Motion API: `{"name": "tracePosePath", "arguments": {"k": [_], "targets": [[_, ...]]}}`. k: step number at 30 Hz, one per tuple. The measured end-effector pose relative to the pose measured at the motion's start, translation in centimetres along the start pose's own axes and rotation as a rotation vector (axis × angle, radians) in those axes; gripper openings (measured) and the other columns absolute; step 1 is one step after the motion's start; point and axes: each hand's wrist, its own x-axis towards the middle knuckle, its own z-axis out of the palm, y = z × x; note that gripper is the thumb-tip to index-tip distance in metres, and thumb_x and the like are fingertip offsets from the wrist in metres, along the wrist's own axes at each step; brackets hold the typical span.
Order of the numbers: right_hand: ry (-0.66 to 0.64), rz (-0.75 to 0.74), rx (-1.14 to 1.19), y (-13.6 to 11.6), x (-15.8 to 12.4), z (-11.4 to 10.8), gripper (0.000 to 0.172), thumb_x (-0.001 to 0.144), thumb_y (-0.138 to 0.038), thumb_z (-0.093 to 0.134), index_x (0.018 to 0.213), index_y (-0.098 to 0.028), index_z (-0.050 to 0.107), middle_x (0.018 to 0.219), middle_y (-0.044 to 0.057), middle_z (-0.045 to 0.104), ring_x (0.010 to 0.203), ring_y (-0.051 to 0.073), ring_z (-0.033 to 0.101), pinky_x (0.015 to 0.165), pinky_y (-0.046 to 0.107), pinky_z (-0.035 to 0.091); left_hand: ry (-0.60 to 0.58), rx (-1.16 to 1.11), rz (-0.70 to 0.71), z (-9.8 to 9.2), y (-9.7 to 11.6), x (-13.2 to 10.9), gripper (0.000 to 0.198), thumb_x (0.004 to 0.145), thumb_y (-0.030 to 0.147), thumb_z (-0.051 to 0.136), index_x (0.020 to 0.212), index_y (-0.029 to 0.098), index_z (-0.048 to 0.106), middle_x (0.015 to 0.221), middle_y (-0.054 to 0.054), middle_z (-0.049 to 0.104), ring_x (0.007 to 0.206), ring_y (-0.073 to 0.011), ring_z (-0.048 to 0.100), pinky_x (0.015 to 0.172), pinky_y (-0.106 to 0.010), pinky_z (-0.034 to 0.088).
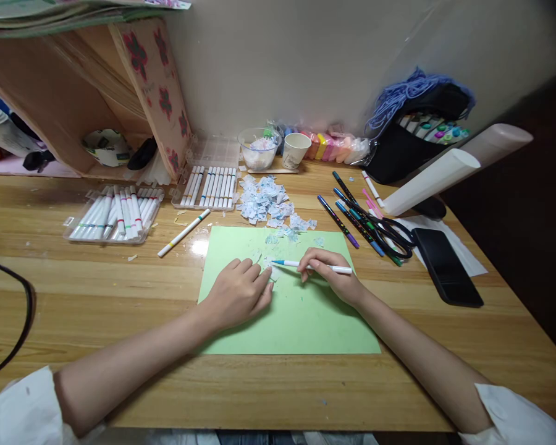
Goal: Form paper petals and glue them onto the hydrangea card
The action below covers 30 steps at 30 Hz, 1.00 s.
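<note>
My right hand (pixel 327 272) is closed around a white marker (pixel 336 269) with a blue tip, held almost level over a light green sheet (pixel 282 327). The tip meets a small paper scrap (pixel 274 274) on the sheet. My left hand (pixel 238 292) lies on the sheet with its fingers curled, index finger and thumb pressing the edge of that same scrap. Past both hands, a heap of torn paper scraps (pixel 262 199), white with blue marks, spills from the wooden table onto the sheet's far edge.
Marker cases (pixel 229 199) and a loose marker (pixel 184 233) lie on the left. A clear bowl (pixel 258 154) and paper cup (pixel 296 150) stand behind the heap. To the right are dark pens (pixel 338 221), black scissors (pixel 391 238), a phone (pixel 446 266) and a white tube (pixel 430 182).
</note>
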Motion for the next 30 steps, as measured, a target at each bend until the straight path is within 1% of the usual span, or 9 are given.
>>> {"name": "tracePosePath", "arguments": {"k": [2,4,8,12,15,17,22,26,30], "targets": [[-0.072,0.012,-0.053,-0.31,0.07,0.15,0.027,0.092,-0.034,0.044,0.086,-0.017,0.064,0.073,0.003,0.064,0.072,0.016,0.060,0.070,0.029,0.044,-0.004,-0.004,0.001,0.04,-0.01,-0.01,0.027,0.091,0.025,0.040,0.098,0.013,0.064,0.064,-0.004,0.057,0.064,-0.0178,0.049,0.057,-0.032,0.032],[-0.097,0.001,-0.126,-0.56,0.13,0.32,0.027,0.092,-0.033,0.044,0.088,-0.017,0.065,0.077,0.004,0.065,0.078,0.017,0.060,0.074,0.030,0.044,-0.009,-0.012,-0.001,0.09,-0.04,0.00,0.027,0.091,0.024,0.040,0.097,0.014,0.064,0.064,-0.004,0.057,0.063,-0.0177,0.049,0.057,-0.032,0.033],[-0.039,0.000,-0.154,-0.62,0.19,0.40,0.027,0.093,-0.032,0.042,0.091,-0.017,0.064,0.079,0.004,0.065,0.078,0.017,0.061,0.074,0.030,0.044,-0.011,-0.019,-0.008,0.11,-0.10,0.06,0.025,0.090,0.024,0.041,0.096,0.014,0.064,0.063,-0.003,0.057,0.062,-0.0174,0.049,0.057,-0.032,0.032],[-0.066,-0.011,-0.147,-0.49,0.10,0.29,0.026,0.093,-0.031,0.043,0.090,-0.018,0.065,0.080,0.004,0.065,0.080,0.017,0.060,0.075,0.029,0.043,-0.023,-0.034,-0.027,0.06,-0.11,0.09,0.026,0.090,0.023,0.040,0.095,0.014,0.063,0.064,-0.003,0.057,0.063,-0.0175,0.049,0.057,-0.032,0.032],[-0.004,0.021,-0.095,-0.37,0.03,0.29,0.026,0.093,-0.032,0.043,0.090,-0.017,0.064,0.077,0.004,0.065,0.076,0.016,0.061,0.072,0.028,0.044,-0.043,-0.037,-0.090,0.11,-0.14,0.13,0.028,0.090,0.024,0.040,0.104,0.013,0.061,0.069,-0.005,0.058,0.066,-0.0184,0.050,0.059,-0.033,0.034],[0.016,0.042,-0.069,-0.31,0.03,0.32,0.025,0.093,-0.032,0.043,0.089,-0.017,0.063,0.076,0.004,0.065,0.075,0.016,0.061,0.071,0.028,0.044,-0.077,-0.028,-0.129,0.21,-0.17,0.18,0.033,0.090,0.026,0.041,0.113,0.011,0.058,0.072,-0.006,0.059,0.068,-0.0194,0.050,0.059,-0.033,0.035],[-0.015,0.068,-0.088,-0.30,0.23,0.38,0.026,0.093,-0.034,0.044,0.091,-0.016,0.064,0.078,0.005,0.066,0.076,0.017,0.061,0.071,0.028,0.045,-0.159,-0.008,-0.141,0.38,-0.17,0.33,0.038,0.090,0.032,0.041,0.118,0.010,0.055,0.076,-0.008,0.061,0.072,-0.0216,0.051,0.062,-0.034,0.036],[0.037,0.075,-0.088,-0.25,0.38,0.39,0.025,0.092,-0.033,0.044,0.092,-0.017,0.063,0.079,0.004,0.066,0.076,0.016,0.061,0.070,0.027,0.045,-0.164,0.001,-0.133,0.36,-0.11,0.35,0.039,0.090,0.032,0.041,0.119,0.009,0.055,0.076,-0.008,0.061,0.073,-0.0225,0.052,0.062,-0.035,0.037],[-0.007,0.066,-0.088,-0.27,0.42,0.43,0.026,0.092,-0.034,0.044,0.091,-0.017,0.064,0.079,0.005,0.066,0.076,0.016,0.061,0.070,0.028,0.045,-0.164,-0.013,-0.134,0.34,-0.10,0.35,0.038,0.090,0.031,0.042,0.119,0.009,0.055,0.076,-0.009,0.061,0.073,-0.0226,0.052,0.062,-0.035,0.037]]}}
